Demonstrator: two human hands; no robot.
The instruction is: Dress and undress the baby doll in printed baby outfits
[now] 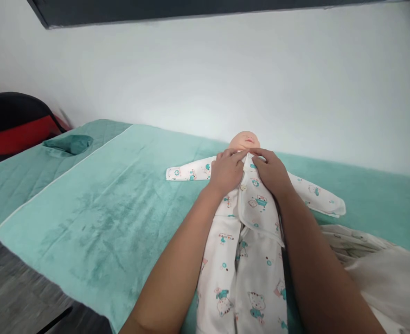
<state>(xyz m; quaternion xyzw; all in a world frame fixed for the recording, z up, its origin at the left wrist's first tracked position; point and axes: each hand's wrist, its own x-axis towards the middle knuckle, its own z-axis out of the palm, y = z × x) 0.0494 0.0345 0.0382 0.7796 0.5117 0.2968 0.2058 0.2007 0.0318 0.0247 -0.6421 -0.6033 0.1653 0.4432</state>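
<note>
A baby doll (245,140) lies on its back on a teal towel (97,218), dressed in a white printed romper (246,260) with sleeves spread to both sides. My left hand (226,170) rests on the doll's chest, its fingers curled on the romper's left front edge near the collar. My right hand (272,172) pinches the opposite front edge just under the doll's chin. Both hands meet at the neckline, above a small button (241,187).
A crumpled white cloth (375,269) lies at the right by my right forearm. A folded teal cloth (67,144) sits at the far left on a quilted teal cover. A black and red bag (13,123) stands behind it. A white wall runs behind.
</note>
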